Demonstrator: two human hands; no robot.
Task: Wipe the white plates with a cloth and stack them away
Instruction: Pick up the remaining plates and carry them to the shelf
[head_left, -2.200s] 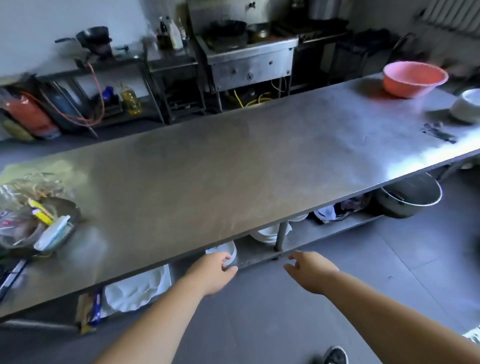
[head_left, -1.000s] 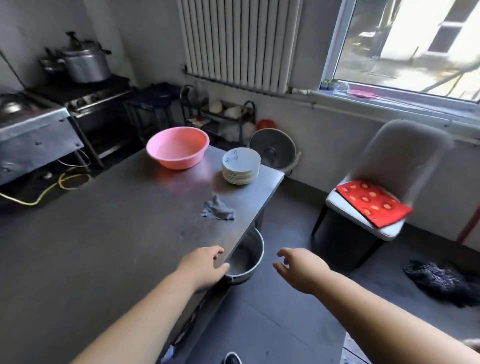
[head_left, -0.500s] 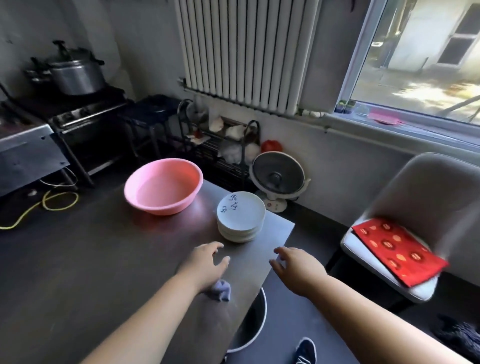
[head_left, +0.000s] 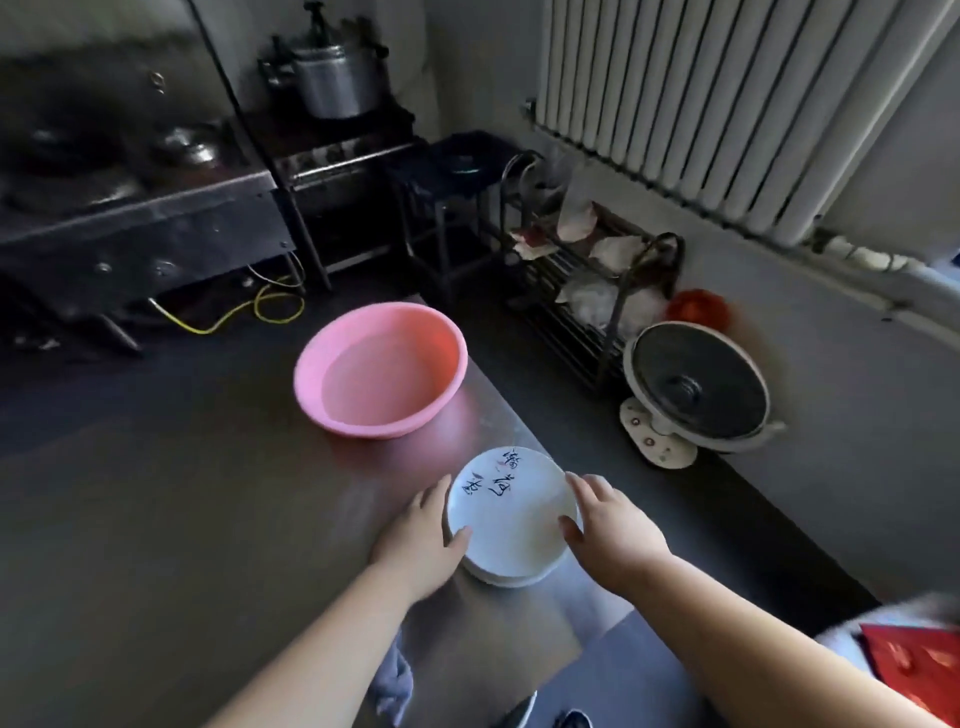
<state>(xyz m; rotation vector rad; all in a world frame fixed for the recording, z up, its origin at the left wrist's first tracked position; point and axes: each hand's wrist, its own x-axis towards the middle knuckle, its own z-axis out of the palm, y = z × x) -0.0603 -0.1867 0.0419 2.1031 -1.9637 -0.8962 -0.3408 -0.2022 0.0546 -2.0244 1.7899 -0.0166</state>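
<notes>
A stack of white plates (head_left: 511, 512) with black writing on the top one stands near the right end of the steel table (head_left: 182, 519). My left hand (head_left: 421, 540) touches the stack's left rim, thumb on the top plate. My right hand (head_left: 608, 525) touches the right rim, thumb over the edge. Whether either hand grips the stack is unclear. A grey cloth (head_left: 395, 680) lies crumpled on the table under my left forearm, partly hidden.
A pink basin (head_left: 382, 369) sits on the table behind the plates. On the floor to the right are a round heater (head_left: 696, 389) and a wire rack (head_left: 587, 280). A stove with a pot (head_left: 332, 78) stands at the back. A red cushion (head_left: 919, 670) shows at lower right.
I have walked along the table to its right end. Both hands moved forward from above the cloth onto the two sides of the plate stack.
</notes>
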